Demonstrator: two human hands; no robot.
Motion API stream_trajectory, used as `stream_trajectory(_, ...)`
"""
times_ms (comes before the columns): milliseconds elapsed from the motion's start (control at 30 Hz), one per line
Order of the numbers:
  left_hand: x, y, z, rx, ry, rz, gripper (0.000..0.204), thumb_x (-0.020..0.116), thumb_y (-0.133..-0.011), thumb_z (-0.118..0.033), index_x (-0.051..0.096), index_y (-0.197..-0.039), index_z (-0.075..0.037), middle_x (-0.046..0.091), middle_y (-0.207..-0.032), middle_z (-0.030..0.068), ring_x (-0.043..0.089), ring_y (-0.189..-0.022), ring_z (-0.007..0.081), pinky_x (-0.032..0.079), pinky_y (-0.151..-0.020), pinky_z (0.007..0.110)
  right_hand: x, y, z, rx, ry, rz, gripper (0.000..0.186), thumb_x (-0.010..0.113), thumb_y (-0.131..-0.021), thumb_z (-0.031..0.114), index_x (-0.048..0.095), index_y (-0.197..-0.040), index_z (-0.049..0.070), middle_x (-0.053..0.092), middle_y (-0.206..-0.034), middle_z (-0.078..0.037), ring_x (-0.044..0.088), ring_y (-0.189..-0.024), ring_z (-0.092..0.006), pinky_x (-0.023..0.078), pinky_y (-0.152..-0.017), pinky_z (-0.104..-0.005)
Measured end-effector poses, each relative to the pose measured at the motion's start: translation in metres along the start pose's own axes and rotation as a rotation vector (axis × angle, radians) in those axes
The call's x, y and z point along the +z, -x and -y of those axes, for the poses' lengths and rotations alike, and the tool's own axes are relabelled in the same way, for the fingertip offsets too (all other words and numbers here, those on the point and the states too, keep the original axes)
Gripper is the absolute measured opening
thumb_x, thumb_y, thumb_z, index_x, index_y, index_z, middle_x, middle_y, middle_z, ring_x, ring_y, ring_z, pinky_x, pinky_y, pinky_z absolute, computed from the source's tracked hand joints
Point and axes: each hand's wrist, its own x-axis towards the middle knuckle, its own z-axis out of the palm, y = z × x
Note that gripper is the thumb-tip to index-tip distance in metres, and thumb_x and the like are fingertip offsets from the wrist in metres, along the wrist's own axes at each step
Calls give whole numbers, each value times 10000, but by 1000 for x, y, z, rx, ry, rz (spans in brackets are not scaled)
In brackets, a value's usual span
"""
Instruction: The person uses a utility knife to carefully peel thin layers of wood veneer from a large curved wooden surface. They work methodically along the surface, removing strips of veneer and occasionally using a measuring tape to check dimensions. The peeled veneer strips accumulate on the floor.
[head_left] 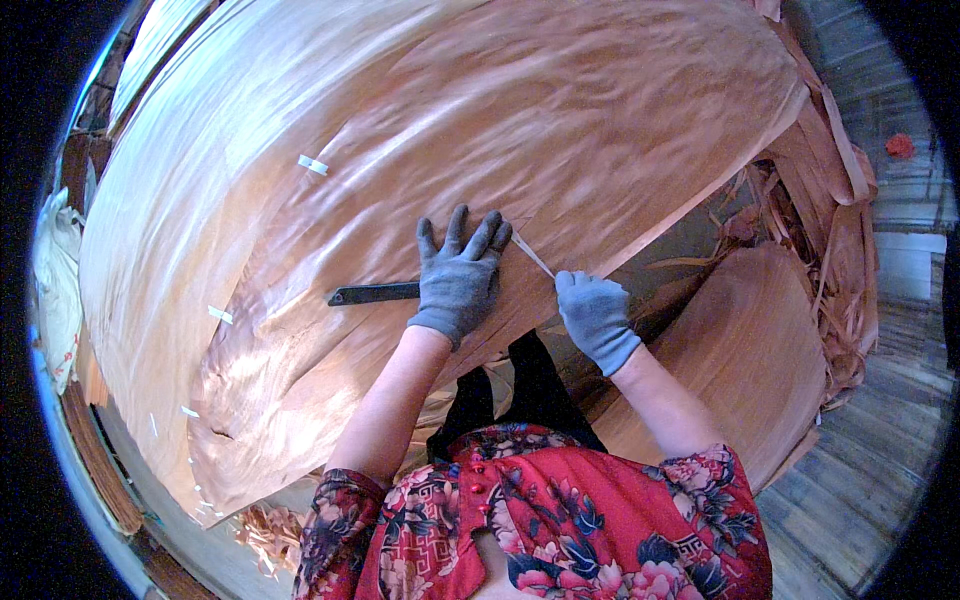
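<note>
A broad sheet of tan wood veneer [560, 130] with a wavy surface spreads in front of me. My left hand [458, 280], in a grey glove, lies flat on it with the fingers spread. A dark, narrow tool like a utility knife [375, 293] pokes out to the left from beside or under that palm; its other end is hidden. My right hand [595, 315], gloved too, is closed near the sheet's front edge. It pinches one end of a thin pale strip [532, 254], which runs up toward my left fingertips. Whether the strip is tape or veneer is unclear.
Short white tape pieces [313, 164] dot the sheet toward the left. Another veneer sheet [740, 340] lies lower at the right, beside a heap of curled veneer scraps [848, 290]. More shavings [270, 535] lie at lower left. A grey plank floor [885, 440] runs along the right.
</note>
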Motion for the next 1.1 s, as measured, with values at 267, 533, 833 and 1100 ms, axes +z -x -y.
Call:
stream_trajectory(267, 7, -5, -15, -35, -10, -39, 382, 451, -866, -232, 548, -1214, -355, 387, -1409, 50, 289, -1313, 423, 103, -1000, 728, -4, -6, 1, -42, 24, 50, 47, 545, -797, 155, 506, -785, 133, 565, -643, -47, 608, -547, -202, 459, -450, -338)
stream_trajectory(533, 10, 0, -6, 10, 21, -61, 337, 449, -875, -268, 577, -1162, -389, 386, -1407, 62, 296, -1305, 427, 121, -1003, 715, -17, -47, -35, -173, 73, -73, 57, 562, -771, 175, 544, -717, 167, 580, -619, -27, 611, -531, -199, 437, -420, -340)
stream_trajectory(833, 7, -1, -3, 9, 103, -52, 326, 496, -852, -289, 577, -1146, -406, 382, -1416, 50, 259, -1321, 433, 81, -1014, 709, -19, -58, -113, 49, 92, -152, 122, 584, -799, 154, 508, -708, 124, 543, -618, -75, 582, -561, -268, 440, -465, -384)
stream_trajectory(1100, -47, 27, -12, -308, 868, -30, 450, 631, -827, -429, 621, -1150, -116, 675, -1003, 113, 524, -1128, 380, 395, -973, 425, -90, -44, -16, -60, -123, -388, 205, 610, -816, 188, 458, -692, 127, 484, -570, -46, 541, -492, -223, 425, -438, -356)
